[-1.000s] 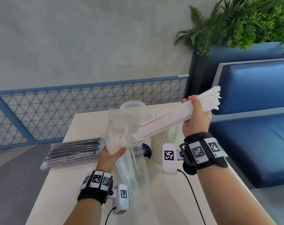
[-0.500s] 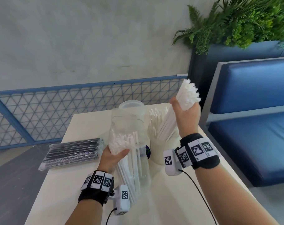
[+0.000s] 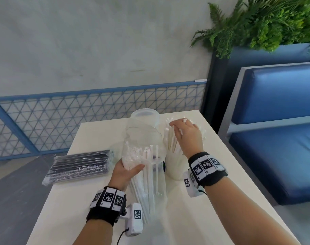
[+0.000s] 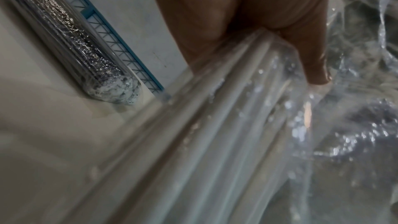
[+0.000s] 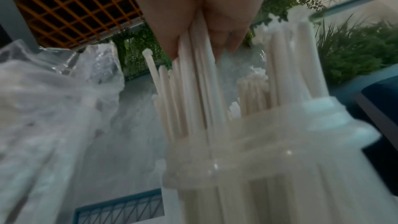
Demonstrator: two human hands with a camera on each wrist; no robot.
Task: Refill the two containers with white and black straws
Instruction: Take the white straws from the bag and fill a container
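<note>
A cream-white table (image 3: 101, 200) carries everything. Taking the white container (image 3: 173, 167) full of white straws (image 3: 170, 138) as the landmark: it stands on the table's far right part. Just behind and left of it stands a translucent container (image 3: 145, 116), near the table's far edge. Directly left of the landmark, a clear plastic bag of white straws (image 3: 147, 174) stands on end on the tabletop. Further left again, well apart from the landmark, a sealed pack of black straws (image 3: 80, 165) lies flat at the table's left edge.
</note>
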